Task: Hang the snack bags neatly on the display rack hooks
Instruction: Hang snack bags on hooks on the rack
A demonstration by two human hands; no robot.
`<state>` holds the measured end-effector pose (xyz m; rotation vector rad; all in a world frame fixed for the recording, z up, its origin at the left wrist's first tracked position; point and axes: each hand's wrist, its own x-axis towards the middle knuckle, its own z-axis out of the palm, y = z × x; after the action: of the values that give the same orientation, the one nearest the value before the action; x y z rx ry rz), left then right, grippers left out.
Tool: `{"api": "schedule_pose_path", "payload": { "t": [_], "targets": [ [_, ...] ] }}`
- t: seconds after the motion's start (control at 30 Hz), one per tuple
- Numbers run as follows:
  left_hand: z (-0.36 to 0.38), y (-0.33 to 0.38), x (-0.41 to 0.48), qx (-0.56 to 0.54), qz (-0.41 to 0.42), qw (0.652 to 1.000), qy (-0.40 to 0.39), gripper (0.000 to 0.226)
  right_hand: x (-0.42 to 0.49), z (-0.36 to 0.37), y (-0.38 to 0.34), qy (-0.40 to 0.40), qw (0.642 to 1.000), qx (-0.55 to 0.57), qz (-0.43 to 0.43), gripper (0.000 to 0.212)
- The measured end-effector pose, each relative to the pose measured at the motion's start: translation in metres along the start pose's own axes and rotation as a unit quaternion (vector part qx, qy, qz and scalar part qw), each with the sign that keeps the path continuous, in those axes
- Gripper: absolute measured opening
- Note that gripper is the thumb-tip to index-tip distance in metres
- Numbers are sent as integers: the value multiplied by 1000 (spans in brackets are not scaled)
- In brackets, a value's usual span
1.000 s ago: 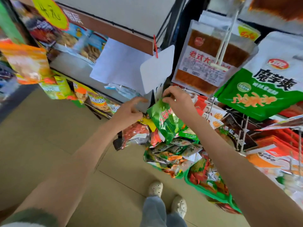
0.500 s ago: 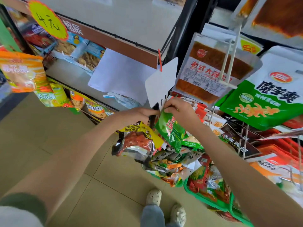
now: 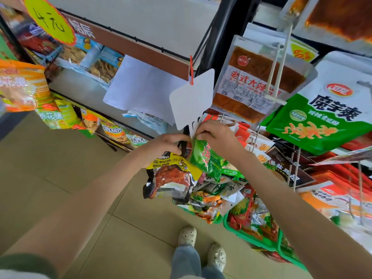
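My right hand (image 3: 216, 135) pinches the top edge of a small green snack bag (image 3: 205, 158) just under a blank white price tag (image 3: 192, 98) at the rack's left end. My left hand (image 3: 166, 144) grips the top of a yellow-and-red snack bag (image 3: 171, 178) that hangs below it, right beside the green one. The hook itself is hidden behind my fingers and the tag. More bags hang on the wire hooks (image 3: 291, 168) to the right.
Green baskets (image 3: 259, 243) of loose snack packets stand low under the rack. A large green-and-white bag (image 3: 326, 115) and a clear bag of brown strips (image 3: 257, 81) hang above right. A shelf unit (image 3: 120, 81) stands at left. My shoes (image 3: 201, 246) are on tiled floor.
My left hand has taken hold of the yellow-and-red bag and brought it up beside the green one. My right hand stayed at the green bag's top.
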<state>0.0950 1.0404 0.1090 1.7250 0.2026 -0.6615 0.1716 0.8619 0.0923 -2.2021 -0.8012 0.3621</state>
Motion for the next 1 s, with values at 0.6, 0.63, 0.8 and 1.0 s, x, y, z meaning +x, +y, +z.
{"api": "schedule_pose_path", "payload": {
  "t": [0.6,0.63,0.8,1.0],
  "targets": [
    [3,12,-1,86,-19,996,32,53,10,-10,-19,-79,982,28,167,9],
    [2,12,-2,89,-22,995,31,55,9,-7,-20,-66,982,35,175,8],
    [-2,5,-6,76,-26,996,27,57,-2,16,-15,43,978,151,139,40],
    [4,-1,-7,60,-13,997,37,57,-17,26,-7,102,994,44,14,23]
  ]
}}
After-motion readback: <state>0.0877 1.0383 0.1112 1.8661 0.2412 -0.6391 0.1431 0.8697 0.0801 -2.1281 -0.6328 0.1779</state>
